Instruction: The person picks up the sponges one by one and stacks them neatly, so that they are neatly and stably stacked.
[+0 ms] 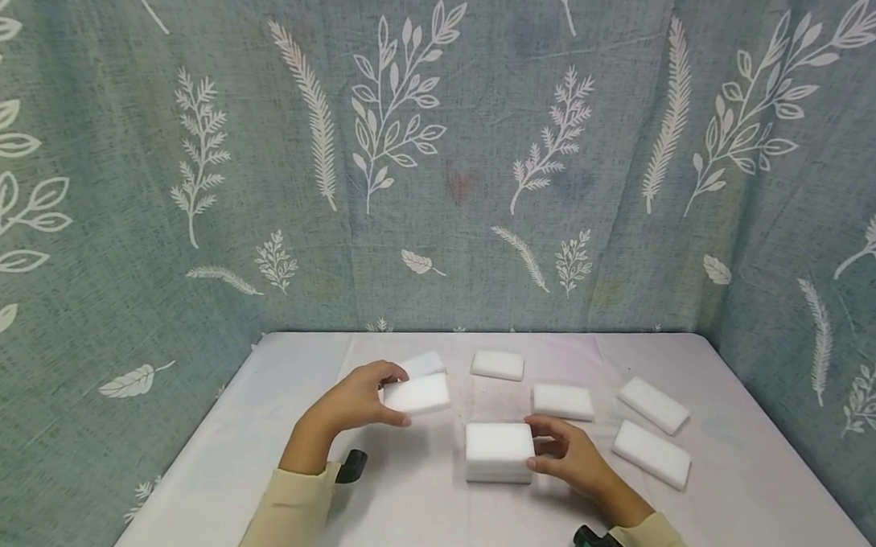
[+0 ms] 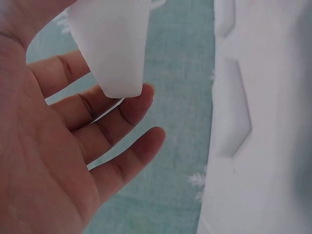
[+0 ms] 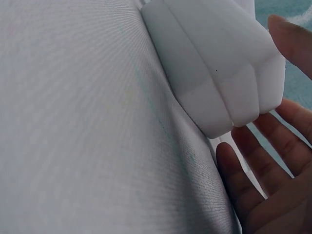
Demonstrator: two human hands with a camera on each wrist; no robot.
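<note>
The left hand (image 1: 364,396) pinches a white block (image 1: 418,393) between thumb and fingers and holds it above the pale counter (image 1: 415,514), where a second block (image 1: 424,362) lies just beyond it, partly hidden in the head view. The right hand (image 1: 565,455) grips the right end of a stack (image 1: 499,453) standing on the counter, three layers showing in the right wrist view. Four loose blocks (image 1: 562,402) lie flat behind and to the right of the stack, two of them near each other at the far right.
</note>
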